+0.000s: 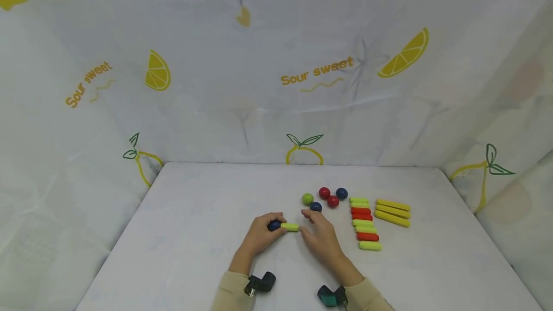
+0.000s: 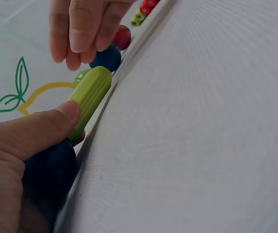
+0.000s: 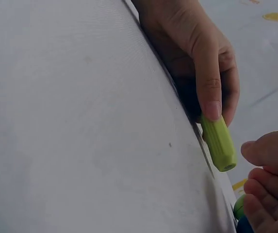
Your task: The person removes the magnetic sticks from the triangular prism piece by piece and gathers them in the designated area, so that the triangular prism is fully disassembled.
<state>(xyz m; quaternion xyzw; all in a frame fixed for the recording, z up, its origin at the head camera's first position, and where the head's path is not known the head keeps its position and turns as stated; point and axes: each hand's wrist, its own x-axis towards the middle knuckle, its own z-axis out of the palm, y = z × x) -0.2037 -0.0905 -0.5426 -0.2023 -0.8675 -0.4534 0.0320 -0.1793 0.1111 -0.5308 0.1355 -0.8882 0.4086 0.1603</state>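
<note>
My left hand (image 1: 260, 234) holds a dark blue ball (image 1: 274, 225) joined end-on to a ribbed lime-green stick (image 1: 290, 227). In the left wrist view the thumb presses on the near end of the green stick (image 2: 91, 99), and the blue ball (image 2: 51, 167) sits within the palm. My right hand (image 1: 323, 239) hovers just past the stick's free end, thumb and fingers apart with nothing between them. From the right wrist view, a small hole shows in the tip of the green stick (image 3: 220, 148), and the right thumb (image 3: 267, 148) is close beside it.
Behind the right hand lie a green ball (image 1: 307, 199), red balls (image 1: 324, 193) and blue balls (image 1: 342, 193). To the right, a column of lime and red sticks (image 1: 361, 210) stands beside three longer yellow sticks (image 1: 392, 215). A lemon-print cloth (image 1: 207, 124) hangs behind the white table (image 1: 190, 196).
</note>
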